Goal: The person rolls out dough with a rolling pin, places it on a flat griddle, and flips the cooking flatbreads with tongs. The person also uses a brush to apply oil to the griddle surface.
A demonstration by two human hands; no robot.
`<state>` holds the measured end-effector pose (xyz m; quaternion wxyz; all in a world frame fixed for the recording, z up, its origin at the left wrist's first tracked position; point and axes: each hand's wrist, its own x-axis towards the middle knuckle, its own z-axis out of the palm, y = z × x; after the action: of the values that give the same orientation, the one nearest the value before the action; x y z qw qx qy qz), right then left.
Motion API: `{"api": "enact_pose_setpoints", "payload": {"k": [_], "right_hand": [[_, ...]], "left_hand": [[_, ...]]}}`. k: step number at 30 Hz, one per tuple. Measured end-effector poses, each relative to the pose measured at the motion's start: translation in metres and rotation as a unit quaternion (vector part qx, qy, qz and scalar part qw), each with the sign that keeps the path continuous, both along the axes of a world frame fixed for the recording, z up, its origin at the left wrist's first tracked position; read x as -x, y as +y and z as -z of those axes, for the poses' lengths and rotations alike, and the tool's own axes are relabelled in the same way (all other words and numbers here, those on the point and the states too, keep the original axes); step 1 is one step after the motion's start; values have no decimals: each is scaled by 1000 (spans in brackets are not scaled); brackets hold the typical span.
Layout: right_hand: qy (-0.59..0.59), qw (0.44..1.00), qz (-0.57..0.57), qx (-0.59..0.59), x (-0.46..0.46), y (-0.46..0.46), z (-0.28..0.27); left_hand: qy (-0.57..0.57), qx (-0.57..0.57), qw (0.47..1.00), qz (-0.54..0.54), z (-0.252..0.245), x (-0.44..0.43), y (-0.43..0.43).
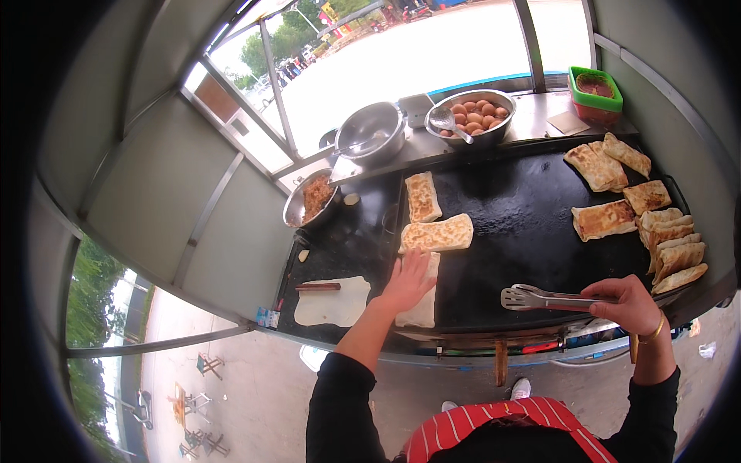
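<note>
My left hand (410,280) lies palm down, gripping nothing, over the upper end of a pale stuffed flatbread (418,308) at the left edge of the black griddle (492,278). Just beyond its fingertips is a browned flatbread (438,232), and another browned one (423,195) stands lengthwise behind that. In my right hand (627,304) are metal tongs (538,297), their slotted ends pointing left above the griddle. To the left of my left forearm, a thin sheet of dough (333,304) is spread on the dark work surface, with a brown rolling pin (318,286) across it.
Browned flatbreads (674,249) are stacked along the griddle's right side. Behind it stand a bowl of eggs (499,126) with a slotted ladle (444,118), a metal bowl (370,156) and a green-rimmed container (615,104). A bowl of filling (291,217) sits at the left.
</note>
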<state>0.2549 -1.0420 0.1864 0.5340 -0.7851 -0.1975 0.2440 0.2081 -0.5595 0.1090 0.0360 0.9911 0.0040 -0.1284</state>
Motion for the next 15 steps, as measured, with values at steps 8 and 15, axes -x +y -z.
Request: {"api": "enact_pose_setpoints", "payload": {"k": [8, 15], "right_hand": [[-43, 997, -63, 30, 12, -28, -24], [-62, 983, -37, 168, 37, -15, -41]], "left_hand": [[-665, -3, 738, -118, -134, 80, -16], [-668, -277, 684, -95, -97, 194, -16]]}}
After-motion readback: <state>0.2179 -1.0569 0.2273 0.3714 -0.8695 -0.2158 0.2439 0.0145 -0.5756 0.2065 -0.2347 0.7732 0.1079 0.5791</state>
